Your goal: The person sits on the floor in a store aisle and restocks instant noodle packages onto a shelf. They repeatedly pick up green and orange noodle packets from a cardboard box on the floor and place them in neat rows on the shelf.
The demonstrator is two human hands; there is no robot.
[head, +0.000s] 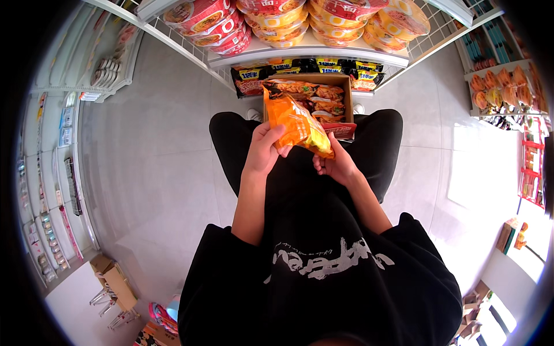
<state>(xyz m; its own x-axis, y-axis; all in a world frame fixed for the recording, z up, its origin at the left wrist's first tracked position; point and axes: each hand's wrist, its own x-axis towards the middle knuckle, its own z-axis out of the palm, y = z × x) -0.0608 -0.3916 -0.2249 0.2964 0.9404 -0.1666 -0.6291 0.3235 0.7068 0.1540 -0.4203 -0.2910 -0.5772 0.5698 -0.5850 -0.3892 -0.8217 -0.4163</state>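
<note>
An orange plastic food packet (298, 125) with a yellow patch is held between both hands, above my lap. My left hand (265, 147) grips its left end, thumb on top. At the lower right corner, my right hand (335, 162) pinches the packet, its other fingers curled. Behind the packet, an open cardboard box (348, 97) holds several orange and black packets (327, 106) in rows; the held packet hides part of them.
A shelf (303, 55) ahead carries stacked instant noodle bowls (277, 21). Black packets (249, 82) stand on the level below it. Shelving lines the left side, and hanging packaged goods (504, 88) are at the right. Cardboard boxes (119, 285) lie at the lower left.
</note>
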